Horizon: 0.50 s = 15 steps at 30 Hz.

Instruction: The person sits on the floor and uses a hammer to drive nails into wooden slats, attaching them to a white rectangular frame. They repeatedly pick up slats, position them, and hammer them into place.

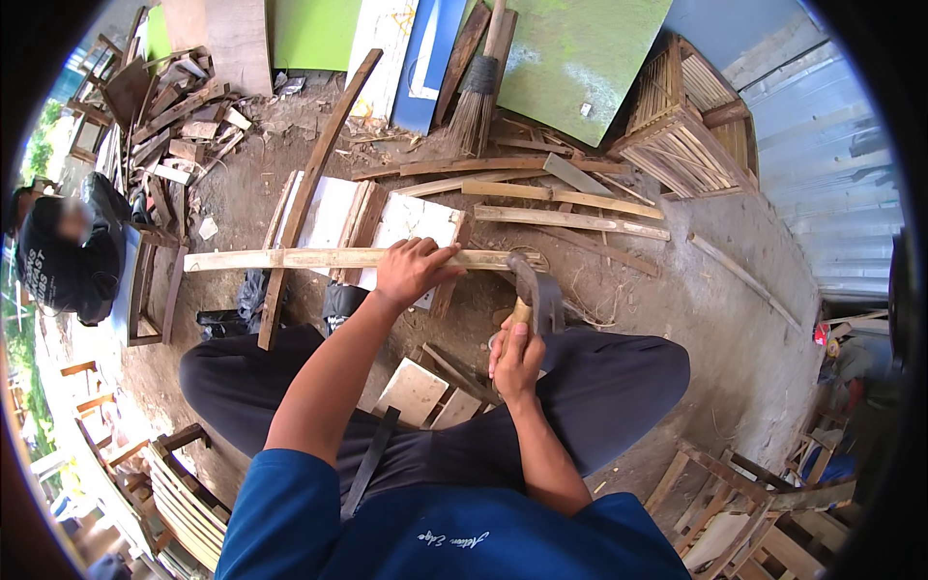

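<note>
A pale wooden strip runs crosswise in front of me, over a low wooden support with white panels. My left hand is closed over the strip, right of its middle. My right hand grips a claw hammer by its wooden handle. The hammer's metal head is right at the strip's right end; whether it touches the wood I cannot tell. Farther left, a long brown wooden strip leans across the support and crosses the pale one.
Several loose strips lie on the ground ahead, near a broom. Scrap wood is heaped at the far left. A slatted wooden frame stands at the far right. A person in dark clothing is at the left.
</note>
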{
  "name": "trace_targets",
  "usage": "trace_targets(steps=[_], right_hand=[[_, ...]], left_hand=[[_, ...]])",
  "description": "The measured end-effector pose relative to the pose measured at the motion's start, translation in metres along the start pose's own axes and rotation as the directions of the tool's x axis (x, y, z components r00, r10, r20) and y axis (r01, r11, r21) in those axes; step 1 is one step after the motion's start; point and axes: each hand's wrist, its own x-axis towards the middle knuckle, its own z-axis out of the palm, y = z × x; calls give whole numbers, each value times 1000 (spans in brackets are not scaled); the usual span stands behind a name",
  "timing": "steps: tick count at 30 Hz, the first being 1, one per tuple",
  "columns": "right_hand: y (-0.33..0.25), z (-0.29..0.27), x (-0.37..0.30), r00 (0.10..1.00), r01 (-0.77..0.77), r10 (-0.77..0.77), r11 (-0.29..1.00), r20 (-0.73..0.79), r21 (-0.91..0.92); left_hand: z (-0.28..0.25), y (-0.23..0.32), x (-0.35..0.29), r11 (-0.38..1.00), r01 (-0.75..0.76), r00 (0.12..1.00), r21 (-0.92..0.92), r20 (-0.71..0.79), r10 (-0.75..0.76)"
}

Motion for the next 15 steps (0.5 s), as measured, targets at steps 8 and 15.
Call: trace_targets(steps=[8, 15], right_hand=[[14, 8, 16, 992, 119, -125, 883, 17, -454], [-17, 2, 6, 996, 75, -76, 997, 40, 8]], left_hand=[[0, -6, 4, 999, -44, 999, -16, 32, 44], [2, -11, 5, 998, -56, 998, -13, 16, 56]])
